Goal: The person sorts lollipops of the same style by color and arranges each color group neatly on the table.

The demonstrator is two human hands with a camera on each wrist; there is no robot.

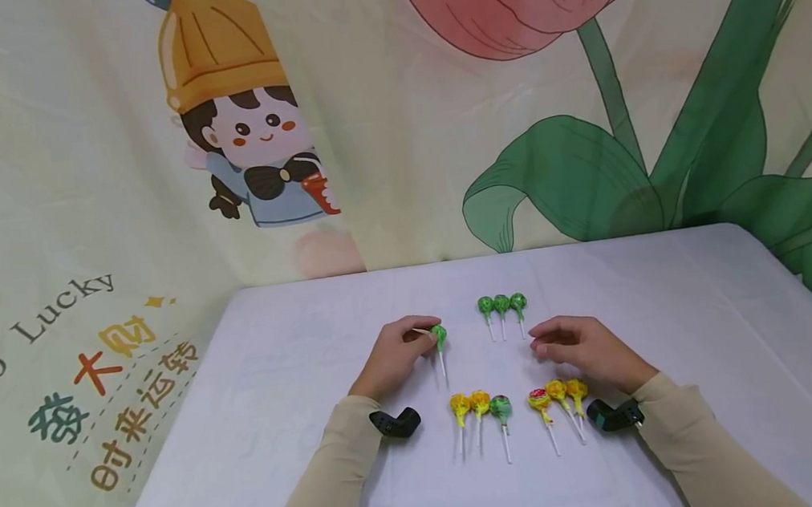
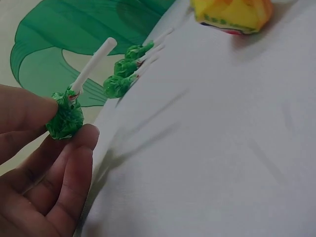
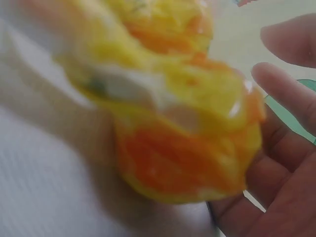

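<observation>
Backdrop: printed cloth (image 1: 121, 230) with a cartoon child in a yellow hat, a pink tulip with green leaves, and the words "So Lucky", hanging behind the table.
Table: pale lilac-white table (image 1: 709, 323) carrying lollipops in small groups.
Left hand: left hand (image 1: 395, 355) rests on the table with its fingers (image 2: 74, 163) curled, pinching a green lollipop (image 1: 439, 336) by its wrapped head; the left wrist view shows the head between thumb and fingertip, stick pointing away from the hand.
Green row: three green lollipops (image 1: 501, 305) lie side by side, heads touching, just right of the pinched one and farther from the person.
Right hand: right hand (image 1: 584, 350) lies palm down near that row, fingers loosely bent and slightly apart, holding nothing.
Near left group: two yellow and one green lollipop (image 1: 479, 405) between the forearms.
Near right group: red-and-yellow lollipops (image 1: 557, 392) just beside the right wrist; they fill the right wrist view, blurred.
</observation>
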